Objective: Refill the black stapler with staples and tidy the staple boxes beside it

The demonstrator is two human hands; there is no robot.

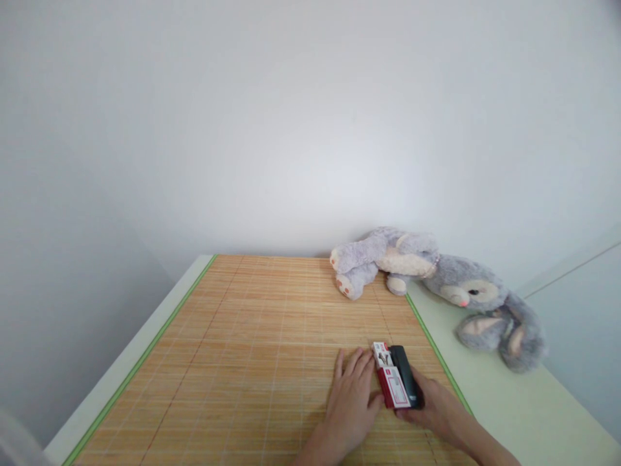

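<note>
A black stapler point(403, 369) sits at the right part of the bamboo mat point(252, 336), pointing away from me. Along its left side are a red and white box point(394, 387) and, farther off, a smaller white box point(383, 355) with a picture on it. My right hand point(434, 408) is closed around the stapler's near right end, with fingertips by the red box's near edge. Left of the boxes, my left hand point(352, 398) lies palm down on the mat with fingers spread. Its thumb and fingertips are close to the boxes; whether they touch cannot be told.
A grey plush rabbit point(412, 255) lies on its side at the back right, partly on the mat and partly on the pale table point(524, 414). Green edging point(145, 353) borders the mat. A white wall point(272, 129) stands behind the table.
</note>
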